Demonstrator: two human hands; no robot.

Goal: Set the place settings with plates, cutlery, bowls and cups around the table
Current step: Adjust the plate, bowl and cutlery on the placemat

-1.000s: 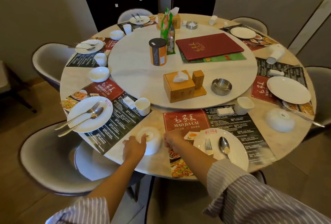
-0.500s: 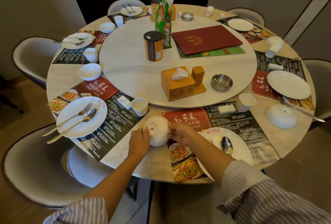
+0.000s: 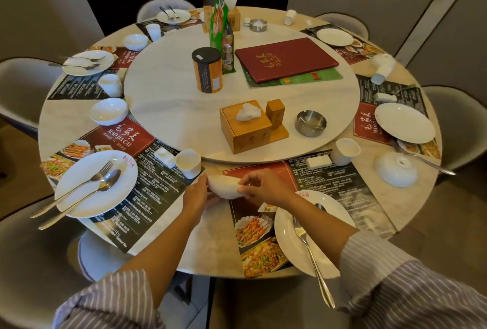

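Both hands grip white bowl (image 3: pixel 225 188) over near placemat (image 3: pixel 259 226): left hand (image 3: pixel 195 194) cups its side, right hand (image 3: pixel 263 187) pinches rim. Bowl tilted, likely being turned upright like those set at left.

Round marble bench (image 3: pixel 184 244), raised turntable (image 3: pixel 171 107) at centre. Printed placemats ring bench edge: near-left placemat (image 3: pixel 142 197), near-right placemat (image 3: pixel 340 183). Directly on marble: upright white bowl (image 3: pixel 109 113) at left, upturned bowl (image 3: pixel 396 172) at right, white cup (image 3: pixel 344 151) beside turntable rim (partly on placemat corner), spoon (image 3: pixel 421 156) near upturned bowl.
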